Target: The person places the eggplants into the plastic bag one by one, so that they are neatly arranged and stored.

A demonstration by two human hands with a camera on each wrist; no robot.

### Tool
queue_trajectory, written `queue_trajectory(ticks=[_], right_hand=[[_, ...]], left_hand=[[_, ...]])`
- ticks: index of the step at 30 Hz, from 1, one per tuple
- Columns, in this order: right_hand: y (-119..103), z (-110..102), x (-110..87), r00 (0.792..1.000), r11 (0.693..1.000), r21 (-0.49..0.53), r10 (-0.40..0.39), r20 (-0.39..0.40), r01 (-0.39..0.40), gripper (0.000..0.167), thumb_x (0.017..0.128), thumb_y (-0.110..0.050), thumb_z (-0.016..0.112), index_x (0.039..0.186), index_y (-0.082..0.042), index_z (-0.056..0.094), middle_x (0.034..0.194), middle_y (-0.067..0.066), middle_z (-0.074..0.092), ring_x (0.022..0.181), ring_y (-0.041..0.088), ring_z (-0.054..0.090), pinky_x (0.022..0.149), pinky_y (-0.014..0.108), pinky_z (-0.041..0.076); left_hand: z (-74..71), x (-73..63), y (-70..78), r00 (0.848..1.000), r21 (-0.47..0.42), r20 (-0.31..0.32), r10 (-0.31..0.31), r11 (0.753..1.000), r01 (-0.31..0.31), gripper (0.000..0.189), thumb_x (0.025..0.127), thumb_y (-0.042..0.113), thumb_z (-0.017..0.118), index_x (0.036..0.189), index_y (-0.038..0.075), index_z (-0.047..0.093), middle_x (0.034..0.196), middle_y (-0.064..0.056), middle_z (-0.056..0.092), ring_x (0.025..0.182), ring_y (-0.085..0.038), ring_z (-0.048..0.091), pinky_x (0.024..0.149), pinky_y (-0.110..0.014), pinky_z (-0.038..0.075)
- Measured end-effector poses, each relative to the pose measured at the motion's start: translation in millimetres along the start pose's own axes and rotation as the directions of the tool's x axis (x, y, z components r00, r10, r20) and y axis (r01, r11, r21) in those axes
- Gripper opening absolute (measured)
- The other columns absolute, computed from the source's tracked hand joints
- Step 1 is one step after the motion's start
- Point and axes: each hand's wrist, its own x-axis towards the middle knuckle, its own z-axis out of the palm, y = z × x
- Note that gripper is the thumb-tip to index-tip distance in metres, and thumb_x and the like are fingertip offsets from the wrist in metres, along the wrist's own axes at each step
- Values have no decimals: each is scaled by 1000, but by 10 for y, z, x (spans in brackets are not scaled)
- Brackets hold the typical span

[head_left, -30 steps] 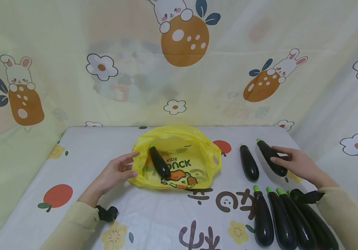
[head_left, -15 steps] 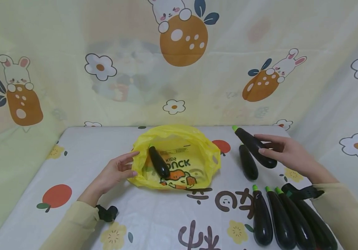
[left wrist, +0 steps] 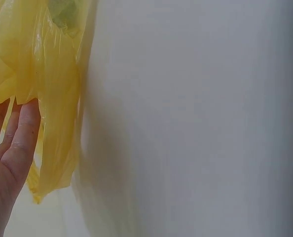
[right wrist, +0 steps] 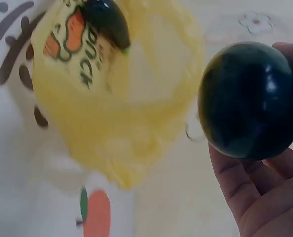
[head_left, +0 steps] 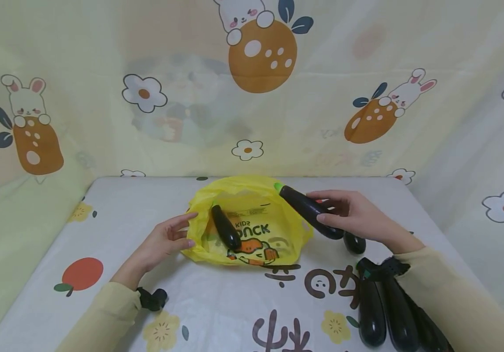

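Note:
A yellow plastic bag (head_left: pixel 295 244) lies with its mouth open at the middle of the table, one dark eggplant (head_left: pixel 225 228) inside. My left hand (head_left: pixel 165 242) holds the bag's left rim between thumb and fingers; in the left wrist view, fingers (left wrist: pixel 25 138) reach up against the yellow plastic. Gripped in my right hand (head_left: pixel 357 215) is another eggplant (head_left: pixel 306 208), tilted, its green stem end over the bag's right rim. From the right wrist view its round bottom end (right wrist: pixel 250 101) faces the camera.
Beneath my right hand lies a partly hidden eggplant (head_left: pixel 355 243). Several more eggplants (head_left: pixel 371 313) lie side by side at the front right, partly covered by my right sleeve (head_left: pixel 449 293). A patterned cloth (head_left: pixel 181 122) hangs behind the table (head_left: pixel 216 303).
My right hand has lifted the eggplant from the right side of the table and carried it left to the bag's right rim. My left hand stays at the bag.

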Motion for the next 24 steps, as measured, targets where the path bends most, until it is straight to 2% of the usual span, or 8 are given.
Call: queue_trajectory(ticks=[4, 9, 16, 19, 24], right_hand=[[-17, 194, 151, 997, 1000, 23, -15, 77, 13, 47, 97, -12, 69, 142, -3, 58, 130, 23, 64, 103, 26, 71, 78, 26, 61], [-39, 448, 335, 991, 1000, 10, -16, 136, 15, 49, 96, -15, 71, 142, -4, 59, 130, 19, 64, 108, 29, 70, 81, 29, 62], [-75, 811, 581, 990, 998, -63, -7, 143, 16, 50, 95, -24, 71, 142, -10, 61, 127, 14, 68, 109, 27, 68, 81, 32, 63], [-58, 939, 686, 991, 996, -92, 32, 133, -19, 50, 96, -26, 70, 143, -11, 60, 127, 12, 69, 110, 26, 68, 79, 31, 62], [-6, 1095, 875, 988, 987, -134, 99, 122, -83, 51, 97, -28, 69, 145, -13, 58, 132, 9, 68, 115, 25, 66, 87, 34, 60]], left_hand=[[8, 15, -2, 1000, 2, 0, -1, 1000, 1, 72, 93, 7, 74, 157, 13, 42, 155, -23, 46, 134, -41, 56, 100, -32, 57], [11, 17, -6, 1000, -9, 6, 2, 1000, -2, 72, 93, 7, 74, 157, 12, 42, 155, -24, 46, 135, -42, 55, 98, -29, 57], [-5, -6, -9, 1000, -21, 12, 25, 999, -25, 71, 93, 5, 72, 157, 9, 41, 154, -26, 46, 134, -43, 55, 98, -28, 57], [2, -3, -8, 1000, -23, 13, 23, 999, -22, 71, 94, 5, 72, 157, 9, 41, 155, -25, 45, 135, -43, 55, 100, -32, 57], [6, 5, -17, 1000, -20, 13, 23, 1000, -23, 70, 94, 4, 72, 156, 9, 41, 155, -26, 45, 135, -43, 55, 101, -34, 57]])
